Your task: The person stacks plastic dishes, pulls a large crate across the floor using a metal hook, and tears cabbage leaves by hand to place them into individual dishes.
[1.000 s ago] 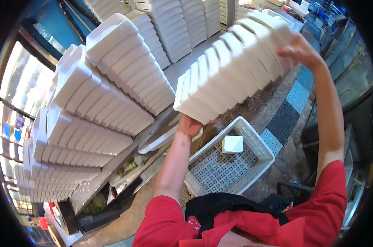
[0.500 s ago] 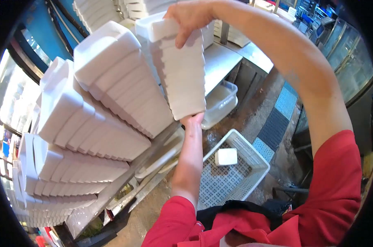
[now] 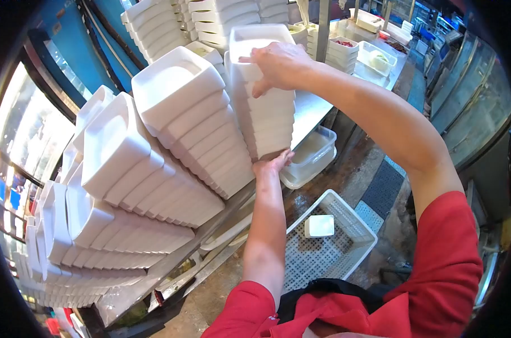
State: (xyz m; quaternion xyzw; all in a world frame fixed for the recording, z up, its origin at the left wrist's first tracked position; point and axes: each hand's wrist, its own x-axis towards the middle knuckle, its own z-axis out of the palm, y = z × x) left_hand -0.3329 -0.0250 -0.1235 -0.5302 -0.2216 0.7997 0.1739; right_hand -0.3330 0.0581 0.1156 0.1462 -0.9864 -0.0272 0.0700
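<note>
Gripping a stack of white dishes (image 3: 264, 107) top and bottom, the person has the right hand (image 3: 278, 65) clamped over the uppermost rim and the left hand (image 3: 271, 164) cupped under the base, fingers closed on it at both ends. The stack stands upright above the steel bench (image 3: 312, 110), just beside its neighbouring stacks (image 3: 176, 135). Keeping it plumb looks wise (glazed, square, deep-walled, they would probably slide). A white crate (image 3: 354, 239) sits on the floor below.
</note>
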